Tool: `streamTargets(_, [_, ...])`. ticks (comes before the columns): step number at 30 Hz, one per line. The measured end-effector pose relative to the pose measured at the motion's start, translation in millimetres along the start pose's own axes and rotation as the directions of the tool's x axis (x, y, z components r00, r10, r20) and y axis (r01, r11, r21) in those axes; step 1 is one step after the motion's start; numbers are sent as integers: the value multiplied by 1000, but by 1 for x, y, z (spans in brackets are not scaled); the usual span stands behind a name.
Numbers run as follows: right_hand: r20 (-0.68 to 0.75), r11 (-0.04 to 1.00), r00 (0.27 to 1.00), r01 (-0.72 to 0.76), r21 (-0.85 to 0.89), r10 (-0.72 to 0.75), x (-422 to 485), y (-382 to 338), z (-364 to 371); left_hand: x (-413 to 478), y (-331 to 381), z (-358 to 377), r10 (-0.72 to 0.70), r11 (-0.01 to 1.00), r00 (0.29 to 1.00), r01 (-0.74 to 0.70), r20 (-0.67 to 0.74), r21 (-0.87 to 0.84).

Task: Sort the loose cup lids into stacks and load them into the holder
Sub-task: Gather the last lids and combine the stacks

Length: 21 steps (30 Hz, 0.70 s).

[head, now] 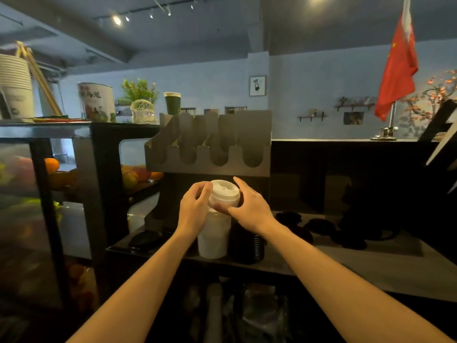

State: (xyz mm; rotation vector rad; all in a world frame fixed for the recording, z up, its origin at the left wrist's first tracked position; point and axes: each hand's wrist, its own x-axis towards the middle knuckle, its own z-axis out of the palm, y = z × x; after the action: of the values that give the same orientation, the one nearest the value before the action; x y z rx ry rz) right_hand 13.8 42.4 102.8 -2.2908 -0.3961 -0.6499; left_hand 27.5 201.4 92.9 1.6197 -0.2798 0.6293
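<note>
**Desk:** What does the head view show?

**Photographer:** A person at a café counter point(346, 263), both arms out. The left hand point(195, 206) curls its fingers round the top of a white lid stack point(217, 233), and the right hand point(249, 206) grips the same top from the other side, thumb in front. The stack stands on the counter, touching a black lid stack point(247, 246). The metal holder point(210, 149) sits just behind and above, and its slots look empty.

**Desk:** Where is the risk?

**Photographer:** The upper lids seem to sit a little to the right of the lower ones. Lift by the top alone and the stack could part, dropping the lower lids onto the counter or over its near edge. A sideways nudge could also tip the black stack beside it.

**Desk:** And at the holder?

**Photographer:** The slots look narrow, so a crooked stack might catch on a divider and spill. Loose black lids point(321, 226) lie to the right, unsorted, so my guess is there's plenty left to do
</note>
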Motion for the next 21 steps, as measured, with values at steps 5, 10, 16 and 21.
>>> streamTargets(5, [22, 996, 999, -35, -80, 37, 12, 0, 19, 8, -13, -7, -58, 998, 998, 58, -9, 21])
streamTargets(10, [117, 996, 992, -43, -80, 52, 21, 2, 24, 11, -23, -10, -89, 991, 996, 91, -18, 94])
streamTargets(16, [229, 992, 970, -54, -118, 80, 20, 7, 28, 5, -35, -8, -188, 980, 982, 188, -6, 70])
streamTargets(21, [252, 991, 967, -13, -131, 45, 25, 10, 29, 2, -37, -5, -205, 979, 978, 205, -44, 7])
